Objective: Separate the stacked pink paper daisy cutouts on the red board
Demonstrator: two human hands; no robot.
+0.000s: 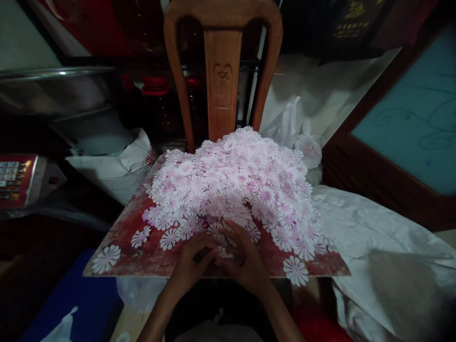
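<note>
Red board (142,237) (flower heap (231,185)) — left hand (194,261), right hand (242,256) pinching flowers.

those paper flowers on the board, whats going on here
A person sits at a red board laid across a wooden chair, heaped with pink-and-white paper flowers. Both hands meet at the near edge of the heap: the left hand and right hand finger a few flowers together. Loose flowers lie scattered along the board's front edge.
</note>
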